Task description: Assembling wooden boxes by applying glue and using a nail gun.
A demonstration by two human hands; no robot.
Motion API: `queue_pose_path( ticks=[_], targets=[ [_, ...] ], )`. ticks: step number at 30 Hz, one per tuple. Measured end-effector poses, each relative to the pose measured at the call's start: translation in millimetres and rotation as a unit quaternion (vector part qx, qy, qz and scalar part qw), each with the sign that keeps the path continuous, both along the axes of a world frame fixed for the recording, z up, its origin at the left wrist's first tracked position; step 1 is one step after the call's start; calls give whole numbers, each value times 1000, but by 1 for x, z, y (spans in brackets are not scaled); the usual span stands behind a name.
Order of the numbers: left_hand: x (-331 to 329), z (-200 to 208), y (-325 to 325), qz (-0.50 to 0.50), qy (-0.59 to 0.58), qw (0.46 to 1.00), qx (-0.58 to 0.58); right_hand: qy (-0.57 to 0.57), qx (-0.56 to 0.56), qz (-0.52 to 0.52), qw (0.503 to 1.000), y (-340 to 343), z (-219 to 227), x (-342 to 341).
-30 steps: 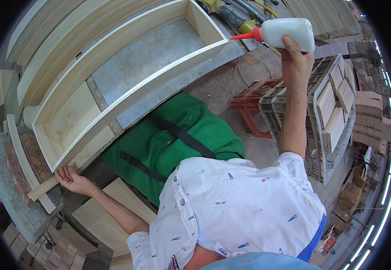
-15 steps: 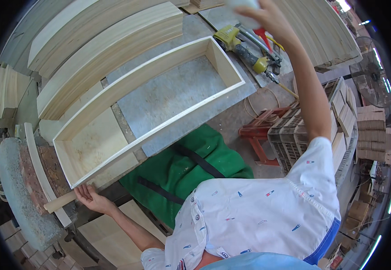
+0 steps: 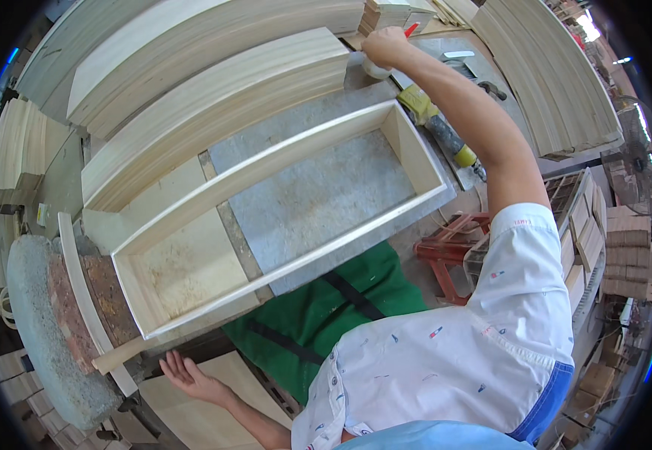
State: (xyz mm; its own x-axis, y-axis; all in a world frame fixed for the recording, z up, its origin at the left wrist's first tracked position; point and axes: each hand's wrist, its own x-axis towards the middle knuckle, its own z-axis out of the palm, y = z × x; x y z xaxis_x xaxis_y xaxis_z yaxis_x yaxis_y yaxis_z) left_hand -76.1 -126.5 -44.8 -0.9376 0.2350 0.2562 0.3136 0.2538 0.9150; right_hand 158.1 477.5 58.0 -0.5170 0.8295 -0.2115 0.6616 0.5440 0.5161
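Observation:
My right hand is closed around a white bottle with a red nozzle pointing up, beyond the far right corner of a wooden frame. The long frame lies on the workbench, and the bench surface shows through it. My left hand, palm up with its fingers apart, hangs empty off the near edge, close to the frame's near left corner. A yellow and black nail gun lies under my right forearm, partly hidden by it.
Stacked wooden boards line the bench's far side, with another stack at far right. At left a curved wood strip and a wooden stick lie near a stone block. A red stool stands right of green cloth.
My right hand has moved left and lowered the bottle, turning its nozzle from down to up. My left hand has come off the frame's near left corner toward me.

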Motion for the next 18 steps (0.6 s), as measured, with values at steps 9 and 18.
queue_pose_path(
  ticks=[9,18],
  targets=[
    [30,51,-28,125,-21,987,-96,189,50,300,934,-11,25,23],
    [-110,173,166,-149,163,974,45,394,95,26,914,96,99,-3]
  ],
)
